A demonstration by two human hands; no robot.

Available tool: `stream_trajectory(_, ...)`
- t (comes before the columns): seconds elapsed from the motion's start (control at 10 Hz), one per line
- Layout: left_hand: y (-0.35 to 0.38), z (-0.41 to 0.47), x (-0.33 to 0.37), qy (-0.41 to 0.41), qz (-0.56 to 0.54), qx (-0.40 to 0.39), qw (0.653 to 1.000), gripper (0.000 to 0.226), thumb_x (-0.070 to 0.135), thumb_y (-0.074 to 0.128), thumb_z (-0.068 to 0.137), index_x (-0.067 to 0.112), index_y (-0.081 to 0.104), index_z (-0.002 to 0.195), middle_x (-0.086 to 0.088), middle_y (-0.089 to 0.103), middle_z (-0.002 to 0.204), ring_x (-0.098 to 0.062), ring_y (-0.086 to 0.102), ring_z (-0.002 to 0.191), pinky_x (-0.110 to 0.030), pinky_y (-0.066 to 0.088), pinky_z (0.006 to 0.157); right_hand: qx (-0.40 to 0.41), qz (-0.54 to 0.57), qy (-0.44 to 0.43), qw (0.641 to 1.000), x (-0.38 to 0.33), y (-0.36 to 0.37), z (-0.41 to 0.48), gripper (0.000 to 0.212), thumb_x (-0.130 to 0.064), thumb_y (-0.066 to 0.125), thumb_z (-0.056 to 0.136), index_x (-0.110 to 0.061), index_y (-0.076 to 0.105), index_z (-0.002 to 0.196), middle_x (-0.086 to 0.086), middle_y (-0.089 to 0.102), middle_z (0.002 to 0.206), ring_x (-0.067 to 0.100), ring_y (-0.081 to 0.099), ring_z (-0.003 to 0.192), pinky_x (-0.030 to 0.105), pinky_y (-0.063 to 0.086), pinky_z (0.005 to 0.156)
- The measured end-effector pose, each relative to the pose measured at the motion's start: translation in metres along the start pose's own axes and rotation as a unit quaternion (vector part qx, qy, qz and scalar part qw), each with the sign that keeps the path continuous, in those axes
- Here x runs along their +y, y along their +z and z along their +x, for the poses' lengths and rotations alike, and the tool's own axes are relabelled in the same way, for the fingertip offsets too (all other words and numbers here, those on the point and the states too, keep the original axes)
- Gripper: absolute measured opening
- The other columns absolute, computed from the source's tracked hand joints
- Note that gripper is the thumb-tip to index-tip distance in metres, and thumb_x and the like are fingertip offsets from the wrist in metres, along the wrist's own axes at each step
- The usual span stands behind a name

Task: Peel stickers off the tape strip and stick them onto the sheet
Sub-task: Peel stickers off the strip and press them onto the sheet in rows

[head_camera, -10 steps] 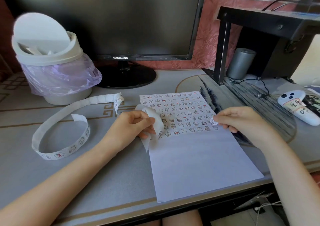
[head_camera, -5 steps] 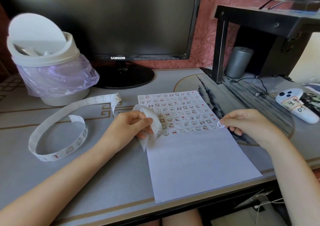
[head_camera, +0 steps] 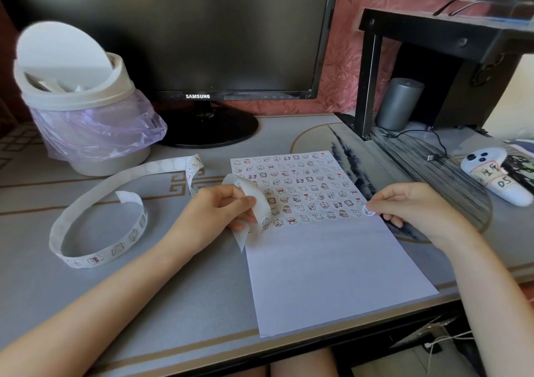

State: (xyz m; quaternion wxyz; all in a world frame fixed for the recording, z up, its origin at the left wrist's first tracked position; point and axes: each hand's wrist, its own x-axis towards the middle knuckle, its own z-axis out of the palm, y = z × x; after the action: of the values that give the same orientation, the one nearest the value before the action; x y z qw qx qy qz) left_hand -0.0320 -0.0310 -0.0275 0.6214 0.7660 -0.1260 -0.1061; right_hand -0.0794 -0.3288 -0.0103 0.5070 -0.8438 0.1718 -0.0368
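A white sheet (head_camera: 323,269) lies on the desk, its upper half covered with rows of small cartoon stickers. A long white tape strip (head_camera: 95,203) loops over the desk to the left; its end curls up at the sheet's left edge. My left hand (head_camera: 213,212) pinches that curled end. My right hand (head_camera: 416,206) pinches one round sticker (head_camera: 367,211) and holds it at the sheet's right edge, at the end of the lowest sticker row.
A small white swing-lid bin (head_camera: 78,110) with a purple bag stands at the back left. A black monitor (head_camera: 185,35) is behind the sheet. At the right are a black shelf (head_camera: 445,44), a grey cylinder (head_camera: 398,103), a cable and a white controller (head_camera: 497,178).
My right hand has carried the sticker a little down along the sheet's right edge, to the end of the lowest row. My left hand keeps its hold on the strip.
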Motion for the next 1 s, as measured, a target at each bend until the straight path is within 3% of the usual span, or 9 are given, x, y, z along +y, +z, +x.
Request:
stream_trajectory(0.4,0.0,-0.0001,-0.0006,0.001,-0.001,-0.002,1.0,0.02,0.013,0.059,0.091,0.006,0.059,0.072,0.006,0.069,0.062,-0.003,0.067,0.062,-0.014,0.052,0.059,0.021,-0.047,0.001,0.999,0.0036,0.003,0.0044,0.007,-0.005,0.076,0.073,-0.006,0.069,0.074,0.0,0.06,0.053,0.008,0.039,0.039,0.022,0.029,0.044)
stream_trajectory(0.5,-0.0001,0.0003,-0.0008,0.001,-0.002,-0.003,1.0,0.02,0.013,0.059,0.091,0.006,0.059,0.072,0.006,0.069,0.061,-0.003,0.067,0.063,-0.014,0.052,0.059,0.03,-0.075,-0.016,0.997,0.0034,0.0045,0.0044,0.008,-0.008,0.077,0.074,-0.008,0.069,0.076,0.002,0.063,0.063,-0.001,0.046,0.038,0.014,0.031,0.042)
stream_trajectory(0.6,-0.0003,0.0009,-0.0012,0.0,-0.002,-0.005,1.0,0.02,0.012,0.059,0.091,0.007,0.059,0.072,0.005,0.069,0.062,-0.003,0.067,0.062,-0.014,0.051,0.058,0.05,-0.1,-0.035,0.993,0.0059,0.0038,0.004,0.018,-0.015,0.081,0.071,-0.014,0.066,0.082,0.006,0.065,0.074,0.01,0.054,0.059,0.025,0.034,0.055)
stream_trajectory(0.7,-0.0004,0.0016,-0.0021,0.0,-0.001,-0.005,1.0,0.02,0.012,0.059,0.091,0.008,0.058,0.071,0.005,0.069,0.062,-0.004,0.068,0.063,-0.015,0.052,0.059,0.054,-0.104,-0.041,0.992,0.0069,0.0034,0.0036,0.025,-0.015,0.082,0.07,-0.015,0.062,0.086,0.009,0.064,0.076,0.014,0.053,0.064,0.027,0.036,0.059)
stream_trajectory(0.9,-0.001,0.0016,-0.0028,0.001,-0.001,-0.006,1.0,0.021,0.013,0.059,0.091,0.008,0.059,0.07,0.004,0.07,0.063,-0.004,0.067,0.062,-0.016,0.051,0.059,0.059,-0.071,-0.03,0.995,0.0074,0.0029,0.0034,0.01,-0.015,0.073,0.08,-0.011,0.065,0.083,0.008,0.063,0.075,0.014,0.045,0.054,0.025,0.032,0.052)
stream_trajectory(1.0,-0.0008,0.0018,-0.0028,0.002,0.002,-0.006,1.0,0.021,0.013,0.059,0.091,0.009,0.059,0.071,0.003,0.07,0.065,-0.005,0.067,0.062,-0.015,0.052,0.059,0.065,-0.052,-0.034,0.996,0.0074,0.0054,0.0024,0.013,-0.02,0.075,0.079,-0.011,0.065,0.081,0.005,0.064,0.073,0.014,0.048,0.055,0.025,0.034,0.054)
